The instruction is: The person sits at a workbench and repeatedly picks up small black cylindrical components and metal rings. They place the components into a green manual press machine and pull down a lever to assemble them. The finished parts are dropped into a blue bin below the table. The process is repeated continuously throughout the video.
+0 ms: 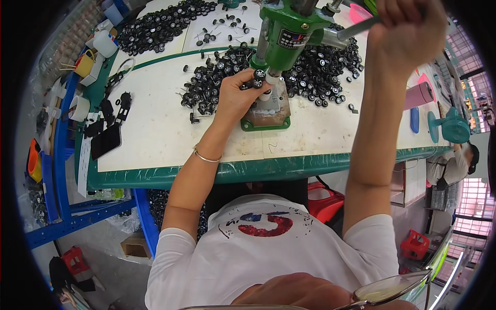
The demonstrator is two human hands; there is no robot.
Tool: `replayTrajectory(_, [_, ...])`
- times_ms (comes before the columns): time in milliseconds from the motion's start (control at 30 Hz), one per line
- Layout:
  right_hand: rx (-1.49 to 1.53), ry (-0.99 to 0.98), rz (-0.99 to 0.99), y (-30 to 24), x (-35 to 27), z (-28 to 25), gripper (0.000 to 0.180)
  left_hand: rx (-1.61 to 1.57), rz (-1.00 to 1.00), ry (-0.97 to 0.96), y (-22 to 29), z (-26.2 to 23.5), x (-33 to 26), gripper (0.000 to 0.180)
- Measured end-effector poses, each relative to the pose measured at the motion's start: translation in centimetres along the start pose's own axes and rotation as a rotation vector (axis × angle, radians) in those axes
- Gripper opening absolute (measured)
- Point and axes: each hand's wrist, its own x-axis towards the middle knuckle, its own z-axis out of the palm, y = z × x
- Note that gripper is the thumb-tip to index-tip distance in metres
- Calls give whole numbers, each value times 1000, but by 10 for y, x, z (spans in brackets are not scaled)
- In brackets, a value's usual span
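Note:
My left hand is closed at the ram of a green hand press, pinching small black toy wheels with silver hubs. The wheels sit beside the white tip of the ram, above the press's metal base. Whether an axle joins them is hidden by my fingers. Raised at the upper right, my right hand is wrapped round the end of the press's metal lever. Heaps of similar wheels, some on thin axles, lie left and right of the press.
Another wheel heap covers the table's far left. A dark phone and black plastic parts lie near the left edge. Towards the right stand a pink cup and a teal fan. A person is in the right background.

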Motion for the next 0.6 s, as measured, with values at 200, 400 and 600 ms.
replayTrajectory(200, [68, -59, 74, -14, -7, -26, 24, -47, -74, 8, -2, 2, -1, 19])
replayTrajectory(400, [11, -17, 258, 1, 10, -14, 28, -75, -136, 2, 7, 5, -4, 22])
replayTrajectory(600, [228, -4, 741, 111, 54, -47, 16, -639, -306, 113, 16, 4, -2, 21])
